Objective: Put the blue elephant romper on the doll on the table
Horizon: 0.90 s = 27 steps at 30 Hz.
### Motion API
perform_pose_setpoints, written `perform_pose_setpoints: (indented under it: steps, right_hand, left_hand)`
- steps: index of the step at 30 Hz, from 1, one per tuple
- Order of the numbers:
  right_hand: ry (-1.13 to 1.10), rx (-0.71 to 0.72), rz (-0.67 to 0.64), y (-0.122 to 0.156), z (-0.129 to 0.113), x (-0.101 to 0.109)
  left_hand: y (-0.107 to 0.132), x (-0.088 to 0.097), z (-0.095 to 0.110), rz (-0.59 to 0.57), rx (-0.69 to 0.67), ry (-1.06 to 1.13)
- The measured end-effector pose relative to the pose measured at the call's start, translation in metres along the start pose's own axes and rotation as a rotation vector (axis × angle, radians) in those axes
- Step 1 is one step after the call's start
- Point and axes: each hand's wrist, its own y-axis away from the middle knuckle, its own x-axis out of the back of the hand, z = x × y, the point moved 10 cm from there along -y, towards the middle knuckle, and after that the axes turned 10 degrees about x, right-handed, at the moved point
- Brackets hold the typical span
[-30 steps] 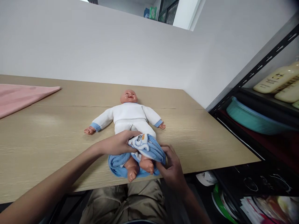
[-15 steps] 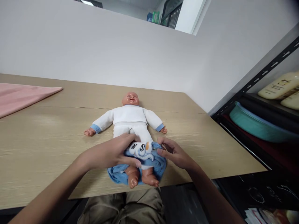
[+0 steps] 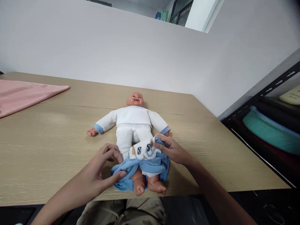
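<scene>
A baby doll (image 3: 133,116) in a white top with blue cuffs and white leggings lies on its back, its bare feet toward me. Bunched around its lower legs is a blue fleecy garment (image 3: 150,165) with a white patch and an embroidered face. My right hand (image 3: 172,148) pinches the garment's upper right edge between thumb and fingers. At the garment's left side, my left hand (image 3: 106,167) has its thumb and fingers spread apart, the tips touching or close to the blue cloth. Folds hide the doll's shins.
The doll rests on a wooden table (image 3: 58,147) near its front edge. A pink cloth (image 3: 28,93) lies at the far left. To the right stands a black metal rack (image 3: 264,93) with a teal basin (image 3: 269,131) and a cream bottle (image 3: 292,95). A white wall (image 3: 117,47) rises behind.
My left hand has moved left from the garment's middle to its left side, its fingers spreading. The right hand still grips the right edge. The embroidered face shows more fully.
</scene>
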Motion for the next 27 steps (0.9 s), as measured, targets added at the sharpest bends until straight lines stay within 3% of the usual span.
perform_pose_setpoints:
  steps: [3,7,11,14,17,21,25,27]
  right_hand:
    - [0.039,0.017,0.160,-0.005,0.005,0.007]
    - [0.227,0.012,0.234,-0.016,0.009,0.009]
    - [0.149,-0.009,0.116,-0.018,0.008,0.003]
    - [0.085,-0.017,0.043,-0.012,0.005,0.000]
    - [0.138,0.058,0.118,-0.011,-0.002,0.007]
    - [0.205,0.012,0.198,-0.025,0.008,0.008]
    - [0.213,0.009,0.229,-0.046,0.017,0.001]
    - [0.240,0.028,0.285,-0.051,0.018,0.002]
  left_hand:
    - [-0.003,-0.001,-0.001,0.044,0.001,0.018]
    - [-0.016,0.009,-0.010,0.213,0.078,0.095]
    - [-0.026,0.004,-0.023,0.182,0.158,0.261]
    - [-0.024,0.016,-0.015,0.281,0.061,0.129]
    - [-0.023,0.030,-0.001,0.415,-0.071,0.013]
    - [-0.051,0.030,-0.014,0.326,0.007,0.143]
    - [-0.082,0.045,-0.034,0.369,0.059,0.226]
    - [-0.092,0.047,-0.040,0.328,0.069,0.265]
